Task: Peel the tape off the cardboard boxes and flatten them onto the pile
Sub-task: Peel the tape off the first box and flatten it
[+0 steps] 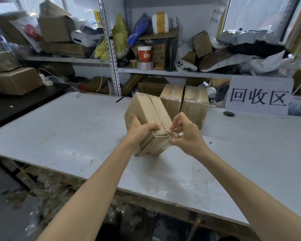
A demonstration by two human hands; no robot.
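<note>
A brown cardboard box [151, 110] sits tilted on the white table [68, 129], its taped seam running along the top. My left hand [139, 129] grips its near left corner, thumb on top. My right hand [184, 134] pinches a crumpled strip of clear tape [175, 135] at the box's near right edge. Two more taped boxes [184, 101] stand side by side just behind it.
A paper sign [258, 97] with black characters leans at the back right. Metal shelves [111, 49] behind hold boxes, tape rolls, a red cup and bags. More boxes [14, 80] are stacked at the left. Clear tape scraps litter the floor [47, 188] below the table edge.
</note>
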